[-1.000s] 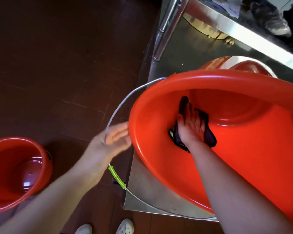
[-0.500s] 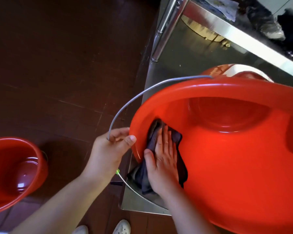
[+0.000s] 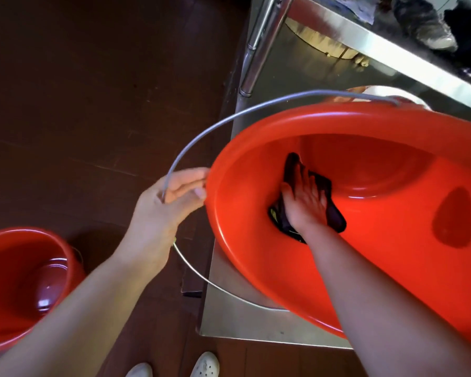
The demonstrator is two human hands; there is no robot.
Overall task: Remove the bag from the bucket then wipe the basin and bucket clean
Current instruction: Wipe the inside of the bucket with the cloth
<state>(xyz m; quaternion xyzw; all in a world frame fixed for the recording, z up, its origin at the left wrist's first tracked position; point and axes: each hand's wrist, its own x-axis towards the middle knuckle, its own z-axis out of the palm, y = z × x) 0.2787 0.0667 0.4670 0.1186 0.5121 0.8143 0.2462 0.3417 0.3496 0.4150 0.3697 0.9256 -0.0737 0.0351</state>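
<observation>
A large red bucket (image 3: 392, 268) lies tilted toward me on a steel shelf. Its grey wire handle (image 3: 229, 121) arcs out to the left. My left hand (image 3: 163, 210) grips the bucket's left rim together with the handle. My right hand (image 3: 305, 205) reaches inside and presses a dark cloth (image 3: 335, 216) flat against the inner wall, near the bottom. A second red bucket (image 3: 25, 281) stands on the floor at the lower left, with what looks like a little water in it.
The steel shelf (image 3: 242, 317) has a sharp front corner below the bucket. A chrome table leg (image 3: 259, 44) rises at the top, beside a wooden block (image 3: 321, 44). A red and white basin (image 3: 386, 93) sits behind the bucket. Dark floor lies left; my white shoes (image 3: 204, 363) show below.
My right hand slid the cloth from the bucket's near left rim back deeper along the inside wall. My left hand stayed on the rim and handle.
</observation>
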